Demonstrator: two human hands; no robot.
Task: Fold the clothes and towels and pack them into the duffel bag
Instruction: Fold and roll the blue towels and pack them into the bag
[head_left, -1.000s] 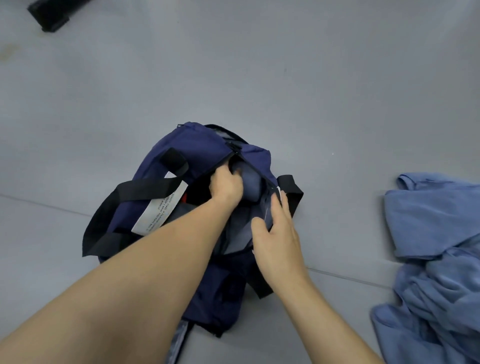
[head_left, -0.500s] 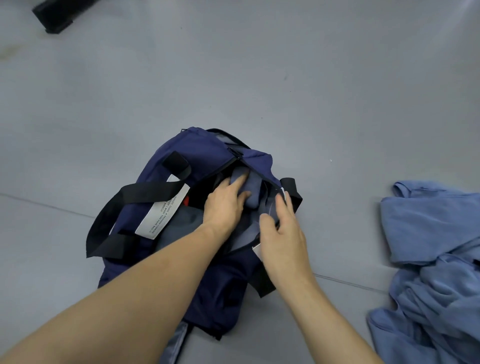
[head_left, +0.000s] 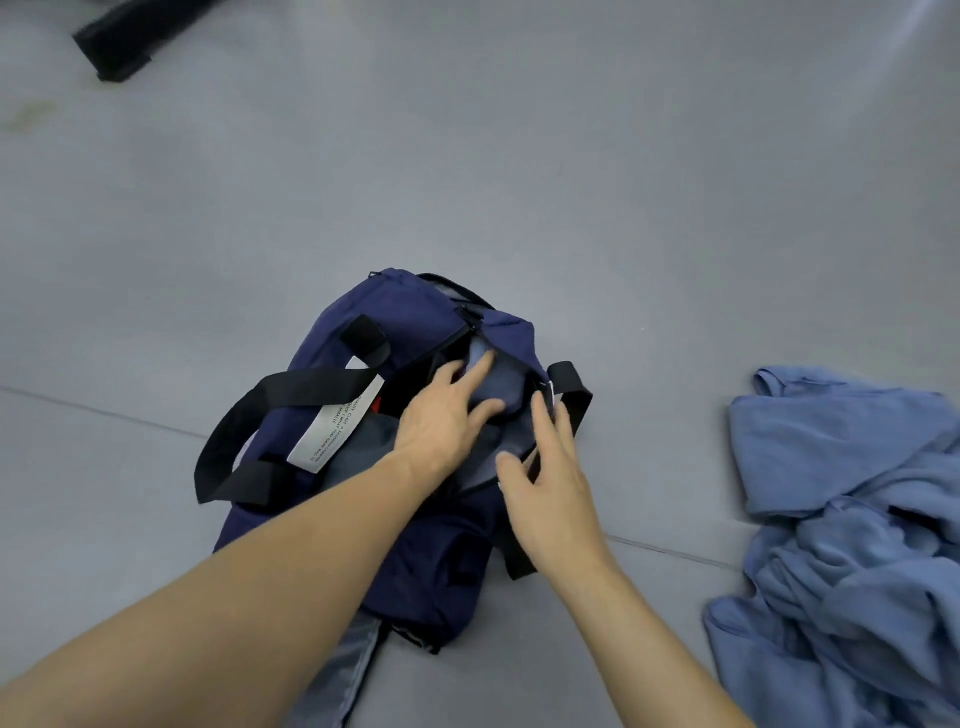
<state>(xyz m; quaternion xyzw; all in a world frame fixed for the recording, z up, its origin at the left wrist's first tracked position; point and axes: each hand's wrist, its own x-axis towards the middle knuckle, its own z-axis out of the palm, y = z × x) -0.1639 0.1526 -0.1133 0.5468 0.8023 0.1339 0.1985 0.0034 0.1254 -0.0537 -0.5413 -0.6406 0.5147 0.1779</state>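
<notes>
A navy duffel bag (head_left: 395, 332) with black straps and a white label lies unzipped on the grey floor at the centre. A folded grey-blue cloth (head_left: 498, 387) sits in its opening. My left hand (head_left: 441, 421) lies over the opening with straight, spread fingers that touch the cloth. My right hand (head_left: 550, 483) hovers at the bag's right edge, fingers relaxed and straight, thumb by the zipper rim; it holds nothing that I can see. A crumpled blue garment (head_left: 852, 519) lies on the floor to the right.
A black object (head_left: 124, 41) lies at the far top left on the floor. A floor seam runs across beneath the bag. A grey strip of fabric (head_left: 343, 675) pokes out under the bag's near end.
My left hand has come up out of the bag and its fingers have straightened over the cloth. My right hand has let go of the bag's edge and drawn back slightly.
</notes>
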